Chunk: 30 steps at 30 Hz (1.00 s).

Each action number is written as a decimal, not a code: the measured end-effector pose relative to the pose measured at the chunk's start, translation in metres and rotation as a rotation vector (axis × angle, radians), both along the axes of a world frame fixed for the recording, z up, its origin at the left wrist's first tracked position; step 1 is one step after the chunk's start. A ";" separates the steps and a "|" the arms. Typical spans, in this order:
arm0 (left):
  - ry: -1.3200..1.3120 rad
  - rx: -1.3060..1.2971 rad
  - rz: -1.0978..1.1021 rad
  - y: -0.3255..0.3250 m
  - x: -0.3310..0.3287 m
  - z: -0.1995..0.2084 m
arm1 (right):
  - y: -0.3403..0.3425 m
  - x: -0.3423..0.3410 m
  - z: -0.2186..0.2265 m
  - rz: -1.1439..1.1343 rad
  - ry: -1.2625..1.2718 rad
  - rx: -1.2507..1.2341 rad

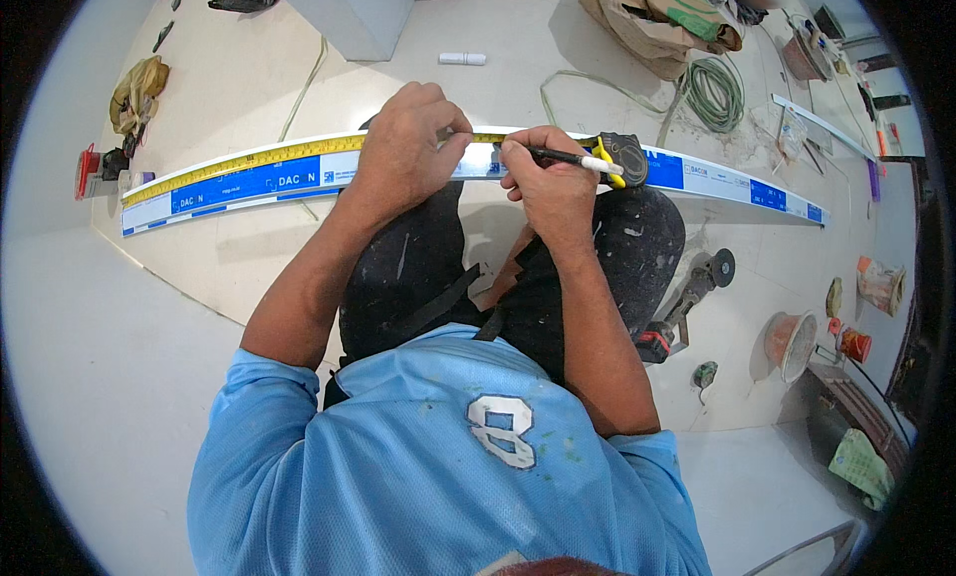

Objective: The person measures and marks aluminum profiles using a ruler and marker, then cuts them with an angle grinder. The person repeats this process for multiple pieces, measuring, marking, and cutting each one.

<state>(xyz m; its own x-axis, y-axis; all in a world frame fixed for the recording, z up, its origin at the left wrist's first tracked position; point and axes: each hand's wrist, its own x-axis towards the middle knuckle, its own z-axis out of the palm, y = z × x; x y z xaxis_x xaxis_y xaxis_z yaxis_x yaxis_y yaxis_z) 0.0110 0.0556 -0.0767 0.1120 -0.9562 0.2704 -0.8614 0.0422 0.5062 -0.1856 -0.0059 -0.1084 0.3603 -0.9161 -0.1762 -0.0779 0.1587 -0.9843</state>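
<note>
A long white trim strip with blue film (687,175) lies across my knees, running from far left to right. Along its upper edge stretches the yellow tape measure blade (269,158), drawn out to the strip's left end. The black and yellow tape measure case (627,156) rests on the strip just right of my right hand. My left hand (410,153) is closed, thumb and forefinger pinched at the blade. My right hand (550,183) grips a black marker with a white end (588,161); its tip is hidden by the fingers, close to the strip.
An angle grinder (687,307) lies on the floor by my right knee. Ahead are a white tube (462,58), a grey pillar (363,28), a brown paper sack (647,28) and a coiled green hose (713,95). Buckets (792,345) stand at right; a brownish bag (137,95) lies left.
</note>
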 end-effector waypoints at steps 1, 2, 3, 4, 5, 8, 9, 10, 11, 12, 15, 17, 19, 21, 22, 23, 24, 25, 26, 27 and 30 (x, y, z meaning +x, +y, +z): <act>-0.002 -0.002 -0.002 0.000 0.000 0.000 | 0.000 0.000 0.001 0.004 0.013 0.002; -0.004 -0.005 -0.004 0.000 0.000 0.000 | -0.001 0.000 0.002 0.007 0.025 0.004; 0.002 -0.004 -0.003 0.000 0.000 -0.001 | -0.001 0.000 0.003 0.011 0.038 0.004; 0.007 -0.004 -0.002 0.000 0.000 -0.002 | -0.001 0.000 0.003 0.009 0.031 0.003; 0.012 -0.004 -0.002 0.000 0.000 -0.002 | -0.001 0.000 0.003 0.007 0.024 0.002; 0.007 -0.010 -0.007 0.000 -0.001 0.000 | -0.002 -0.001 0.000 0.011 0.030 -0.006; 0.000 -0.008 -0.007 0.000 0.000 -0.001 | -0.002 -0.001 0.000 0.016 0.035 -0.009; -0.008 -0.005 -0.007 0.000 0.000 -0.002 | -0.001 0.000 0.000 0.014 0.034 -0.011; -0.016 -0.002 -0.007 0.000 0.001 -0.003 | -0.001 0.000 0.002 0.011 0.032 -0.012; -0.020 -0.002 -0.006 0.000 0.000 -0.003 | -0.001 0.000 0.002 0.008 0.031 -0.013; -0.027 -0.003 -0.004 0.000 0.000 -0.002 | 0.000 0.000 0.002 0.006 0.043 -0.027; -0.025 -0.002 -0.003 0.000 0.000 -0.002 | 0.000 0.000 0.004 0.011 0.055 -0.023; -0.026 -0.011 -0.006 0.000 0.001 -0.003 | 0.000 0.000 0.005 0.013 0.064 -0.018; -0.020 -0.017 -0.012 0.000 0.001 -0.004 | 0.000 0.000 0.005 0.013 0.072 -0.010; -0.013 -0.020 -0.017 0.000 0.001 -0.003 | 0.000 0.000 0.005 0.008 0.060 -0.007; -0.005 -0.023 -0.021 -0.001 0.001 -0.003 | 0.000 0.000 0.005 0.003 0.048 -0.005; -0.016 -0.019 -0.019 0.000 0.001 -0.002 | 0.001 0.000 0.004 -0.002 0.037 -0.002; -0.027 -0.015 -0.017 0.000 0.001 -0.001 | 0.000 0.000 0.003 0.006 0.039 -0.005; -0.038 -0.010 -0.014 0.000 0.000 -0.001 | 0.000 -0.001 0.002 0.014 0.041 -0.007; -0.034 -0.009 -0.010 0.000 0.000 -0.001 | -0.001 -0.001 0.001 0.023 0.042 -0.010; -0.029 -0.008 -0.006 0.000 0.000 -0.003 | 0.000 -0.001 0.005 0.009 0.030 -0.006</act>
